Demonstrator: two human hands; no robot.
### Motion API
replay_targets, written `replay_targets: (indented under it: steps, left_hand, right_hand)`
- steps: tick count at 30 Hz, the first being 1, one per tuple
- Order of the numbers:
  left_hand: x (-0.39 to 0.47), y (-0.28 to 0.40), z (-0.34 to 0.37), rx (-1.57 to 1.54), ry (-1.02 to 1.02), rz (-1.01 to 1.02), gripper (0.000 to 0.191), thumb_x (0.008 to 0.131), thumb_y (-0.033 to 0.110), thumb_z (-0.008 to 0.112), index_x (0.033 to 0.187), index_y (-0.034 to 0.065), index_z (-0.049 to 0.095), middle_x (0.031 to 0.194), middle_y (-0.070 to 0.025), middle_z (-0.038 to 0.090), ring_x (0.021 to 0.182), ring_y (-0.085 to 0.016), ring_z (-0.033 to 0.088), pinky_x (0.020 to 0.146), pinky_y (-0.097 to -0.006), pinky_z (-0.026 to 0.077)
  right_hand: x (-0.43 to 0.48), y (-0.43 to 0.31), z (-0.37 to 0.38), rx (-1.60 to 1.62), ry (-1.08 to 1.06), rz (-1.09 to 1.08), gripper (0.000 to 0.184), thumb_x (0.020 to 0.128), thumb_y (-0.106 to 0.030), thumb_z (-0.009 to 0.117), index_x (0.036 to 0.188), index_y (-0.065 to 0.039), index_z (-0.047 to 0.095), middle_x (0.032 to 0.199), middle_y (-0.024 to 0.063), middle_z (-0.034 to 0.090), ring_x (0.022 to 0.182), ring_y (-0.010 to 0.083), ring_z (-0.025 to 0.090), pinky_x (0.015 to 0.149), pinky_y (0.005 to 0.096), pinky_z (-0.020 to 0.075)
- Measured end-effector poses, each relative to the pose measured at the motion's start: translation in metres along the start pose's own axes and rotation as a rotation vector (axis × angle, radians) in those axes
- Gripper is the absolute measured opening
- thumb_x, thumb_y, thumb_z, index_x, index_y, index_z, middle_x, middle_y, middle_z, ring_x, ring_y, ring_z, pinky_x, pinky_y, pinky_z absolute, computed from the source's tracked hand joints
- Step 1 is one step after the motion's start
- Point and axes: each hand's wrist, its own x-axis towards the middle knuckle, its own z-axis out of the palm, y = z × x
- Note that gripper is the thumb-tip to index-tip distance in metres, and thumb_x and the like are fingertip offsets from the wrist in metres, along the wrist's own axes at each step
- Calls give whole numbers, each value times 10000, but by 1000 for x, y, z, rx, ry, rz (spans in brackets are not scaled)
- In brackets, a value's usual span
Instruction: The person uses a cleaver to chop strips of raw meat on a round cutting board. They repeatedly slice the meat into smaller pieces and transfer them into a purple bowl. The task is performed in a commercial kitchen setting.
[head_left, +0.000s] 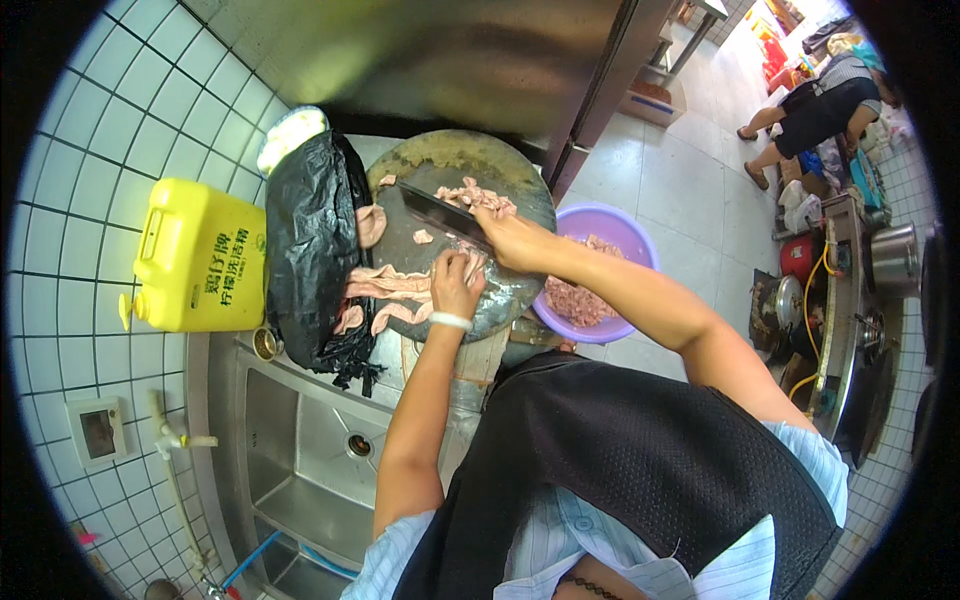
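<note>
My right hand grips a cleaver, its dark blade lying across the round chopping block. My left hand presses on pale strips of raw meat, fingertips bent close to the blade. A heap of cut meat pieces sits on the block beyond the cleaver. One small piece lies alone on the block's middle. The strips reach left to a black plastic bag, which leans over the block's edge. The cleaver's handle is hidden inside my right hand.
A purple basin of cut meat stands right of the block, under my right forearm. At left are a yellow jug and a small spice tin. A steel sink lies nearer me. Another person bends over at far right.
</note>
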Motion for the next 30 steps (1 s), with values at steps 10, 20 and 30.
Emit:
replay_targets:
  steps: [10,20,30]
  left_hand:
    - [-3,-9,11,-84,-44,78,209,672,86,707,856,40,621,857,-134,600,824,-330,575,730,-414,474]
    - [-1,-2,-11,-84,-33,110,184,654,68,709,818,44,629,903,-111,596,828,-315,572,734,-398,487]
    - [-10,-15,8,-35,-19,48,123,644,32,689,747,45,622,846,-104,592,782,-293,586,708,-391,492]
  right_hand:
    - [-80,-13,-24,-119,-346,142,232,825,-50,493,996,15,350,727,297,594,724,468,609,617,526,473]
    - [-16,16,-3,98,7,-27,355,755,5,542,1045,44,342,745,295,594,749,476,594,622,507,467]
    - [-79,-24,-9,22,-285,192,233,778,24,489,955,55,340,702,304,569,694,480,590,599,524,456]
